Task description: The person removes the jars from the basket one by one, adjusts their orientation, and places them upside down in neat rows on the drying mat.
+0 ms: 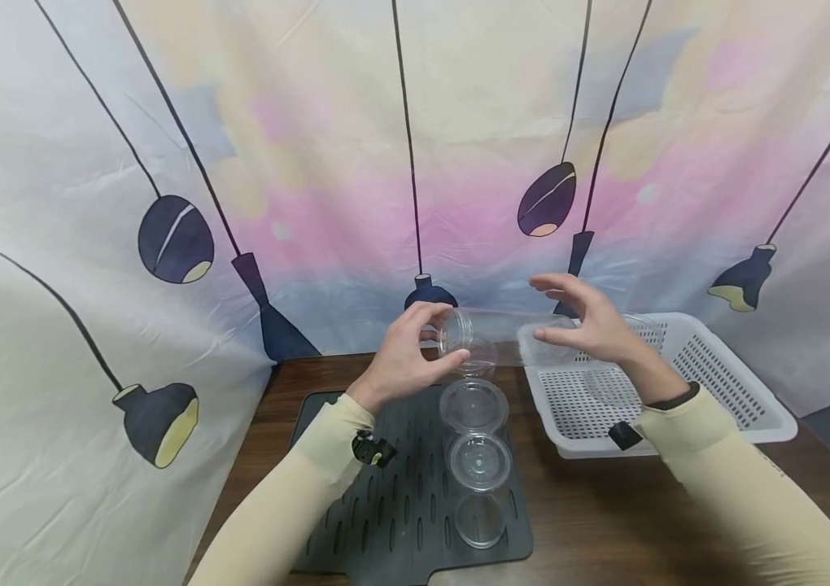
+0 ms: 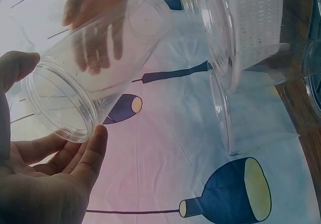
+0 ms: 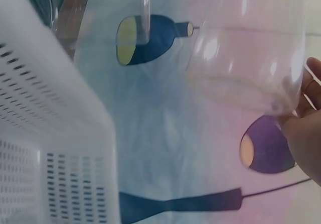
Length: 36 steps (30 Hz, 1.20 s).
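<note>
A long clear plastic jar (image 1: 506, 335) lies on its side in the air, its ringed mouth to the left. My left hand (image 1: 406, 358) grips it at the mouth, thumb on one side and fingers on the other. At the base end is my right hand (image 1: 594, 330), thumb and fingers spread wide apart; its thumb overlaps the jar in the head view. The left wrist view has the right hand's straight fingers showing through the jar (image 2: 108, 91). Below, more clear jars (image 1: 479, 461) stand in a row on a dark grey ridged mat (image 1: 386, 505).
A white perforated basket (image 1: 777, 423) sits at the right, under my right forearm, with clear plastic pieces (image 1: 609, 382) inside. Brown wooden table (image 1: 605, 505) shows around the mat. A curtain (image 1: 327, 146) printed with hanging lamps rises right behind the table.
</note>
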{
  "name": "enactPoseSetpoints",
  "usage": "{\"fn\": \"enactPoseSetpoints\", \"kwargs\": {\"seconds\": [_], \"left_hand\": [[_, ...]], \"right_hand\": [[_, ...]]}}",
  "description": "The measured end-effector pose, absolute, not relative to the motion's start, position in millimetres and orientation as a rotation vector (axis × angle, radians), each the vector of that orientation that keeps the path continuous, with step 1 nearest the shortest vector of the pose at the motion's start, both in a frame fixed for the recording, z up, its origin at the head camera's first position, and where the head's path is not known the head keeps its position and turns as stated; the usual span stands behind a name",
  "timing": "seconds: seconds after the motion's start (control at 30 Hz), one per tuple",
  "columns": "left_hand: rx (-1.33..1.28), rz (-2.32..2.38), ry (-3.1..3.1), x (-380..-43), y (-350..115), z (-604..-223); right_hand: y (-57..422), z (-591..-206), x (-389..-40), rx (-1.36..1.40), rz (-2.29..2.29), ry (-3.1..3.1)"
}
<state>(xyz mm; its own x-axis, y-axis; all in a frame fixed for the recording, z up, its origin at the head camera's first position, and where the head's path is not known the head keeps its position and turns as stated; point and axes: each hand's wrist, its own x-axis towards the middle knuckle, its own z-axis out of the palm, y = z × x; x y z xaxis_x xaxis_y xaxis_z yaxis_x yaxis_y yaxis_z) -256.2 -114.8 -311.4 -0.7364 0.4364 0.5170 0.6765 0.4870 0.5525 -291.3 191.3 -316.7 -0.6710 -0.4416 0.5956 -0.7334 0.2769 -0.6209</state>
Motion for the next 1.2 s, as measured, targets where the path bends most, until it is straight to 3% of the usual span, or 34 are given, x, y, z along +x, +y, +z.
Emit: {"fn": "enactPoseSetpoints", "kwargs": {"seconds": [0.57, 1.2], "left_hand": [[-0.958, -1.159, -2.398, -257.3, -118.3, -309.5], [-1.010, -1.214, -2.300, -256.7, -119.3, -308.0]], "right_hand": [[219.8, -352.7, -306.3, 1.058, 2.006, -1.933], [211.4, -371.0, -304.5, 1.301, 2.516, -1.528]]}}
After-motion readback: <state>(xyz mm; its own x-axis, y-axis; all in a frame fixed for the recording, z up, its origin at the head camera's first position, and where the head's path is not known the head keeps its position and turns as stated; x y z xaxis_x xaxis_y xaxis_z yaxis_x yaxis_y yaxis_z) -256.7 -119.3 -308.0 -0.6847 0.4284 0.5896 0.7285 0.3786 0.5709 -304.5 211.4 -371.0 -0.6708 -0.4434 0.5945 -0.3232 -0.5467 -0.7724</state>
